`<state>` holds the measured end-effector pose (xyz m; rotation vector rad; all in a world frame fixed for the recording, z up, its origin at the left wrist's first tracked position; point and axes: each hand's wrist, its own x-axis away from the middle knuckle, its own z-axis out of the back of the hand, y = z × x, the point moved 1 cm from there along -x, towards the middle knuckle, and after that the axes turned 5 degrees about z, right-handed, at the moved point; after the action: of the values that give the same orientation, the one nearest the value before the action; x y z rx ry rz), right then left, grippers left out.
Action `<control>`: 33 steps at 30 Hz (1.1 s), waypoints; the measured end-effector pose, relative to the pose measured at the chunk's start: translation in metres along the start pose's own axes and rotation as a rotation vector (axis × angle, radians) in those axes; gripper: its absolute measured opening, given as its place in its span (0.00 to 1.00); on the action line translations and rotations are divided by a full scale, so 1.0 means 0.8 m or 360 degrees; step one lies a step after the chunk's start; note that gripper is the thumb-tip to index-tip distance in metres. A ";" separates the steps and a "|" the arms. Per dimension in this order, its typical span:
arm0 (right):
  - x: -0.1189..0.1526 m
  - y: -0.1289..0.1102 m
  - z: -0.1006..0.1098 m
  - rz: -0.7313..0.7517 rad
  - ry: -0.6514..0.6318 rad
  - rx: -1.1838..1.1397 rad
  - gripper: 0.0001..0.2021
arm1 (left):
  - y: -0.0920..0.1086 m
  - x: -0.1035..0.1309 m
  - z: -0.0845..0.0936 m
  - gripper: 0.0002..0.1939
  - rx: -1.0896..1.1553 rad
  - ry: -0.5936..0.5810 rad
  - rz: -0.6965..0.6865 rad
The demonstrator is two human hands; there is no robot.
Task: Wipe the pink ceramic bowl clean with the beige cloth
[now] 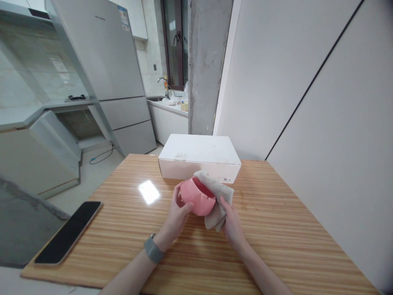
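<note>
Tilted on its side above the table, a pink faceted ashtray shows small notches in its rim. My left hand grips it from the left, thumb on the near outer wall and fingers mostly hidden behind. A grey cloth is draped against the ashtray's right side and rim. My right hand is closed on that cloth, pressing it at the ashtray. Some fingers of the right hand are covered by the cloth.
A white box lies at the far edge of the wooden table, just behind my hands. At the left edge lies a black phone. A white wall closes off the right side. A fridge stands beyond the table.
</note>
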<state>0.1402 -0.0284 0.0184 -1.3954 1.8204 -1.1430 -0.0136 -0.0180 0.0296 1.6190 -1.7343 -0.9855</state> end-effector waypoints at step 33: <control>0.006 -0.010 -0.022 -0.0392 -0.0166 -0.0576 0.20 | -0.009 0.001 -0.001 0.32 0.0281 -0.0286 0.0418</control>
<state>0.1280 -0.0287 0.0337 -1.8923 1.8830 -0.8606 -0.0090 -0.0188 0.0237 1.3917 -2.1447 -0.8940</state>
